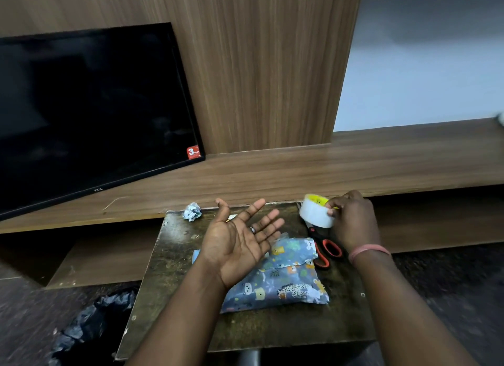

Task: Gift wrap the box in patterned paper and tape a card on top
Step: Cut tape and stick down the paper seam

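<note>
- The box wrapped in blue animal-patterned paper (275,278) lies mid-bench (174,284), seam flap loose.
- Your left hand (240,243) hovers over the box, palm up, fingers spread.
- Your right hand (351,218), beyond the box, grips the clear tape roll (316,211), fingers curled.
- Risk: with nothing pressing it down, the flap may spring open before taping.

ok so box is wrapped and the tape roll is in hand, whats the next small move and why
Probably bring the open left hand to the tape roll in the right hand and pull a strip free: the wrapped box shows a loose-looking flap seam.
</note>
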